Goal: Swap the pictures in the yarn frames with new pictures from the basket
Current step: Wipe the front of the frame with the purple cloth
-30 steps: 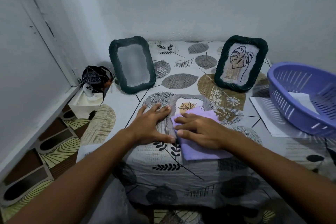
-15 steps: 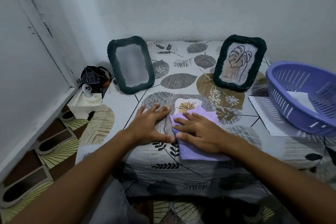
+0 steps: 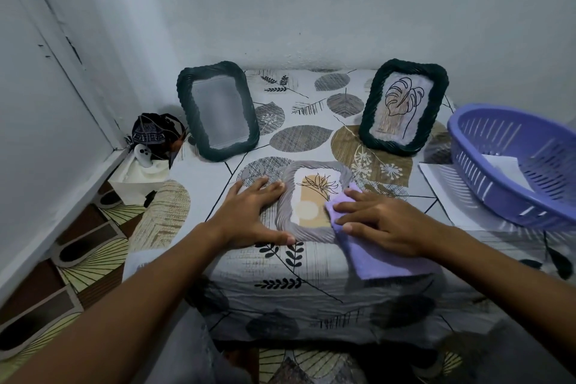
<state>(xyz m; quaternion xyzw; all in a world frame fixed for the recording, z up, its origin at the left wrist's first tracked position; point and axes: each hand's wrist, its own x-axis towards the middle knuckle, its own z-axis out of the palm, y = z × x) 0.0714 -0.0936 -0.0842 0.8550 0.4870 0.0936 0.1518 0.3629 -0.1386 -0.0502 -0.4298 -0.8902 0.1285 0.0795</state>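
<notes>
Cloth (image 3: 383,262) slid right, baring grey yarn frame (image 3: 288,196); flower picture (image 3: 314,201) inside; hands flat, fingers straight.

Left hand (image 3: 249,212) flat, fingers spread, right hand (image 3: 378,221) flat, both arms outstretched

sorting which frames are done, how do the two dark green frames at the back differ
The left green frame shows only a blank grey panel; the right green frame holds a line drawing of a leaf. The left frame stands at the table's left edge; the right frame stands next to the purple basket. Both are propped upright, with dark green yarn borders and rounded corners.
</notes>
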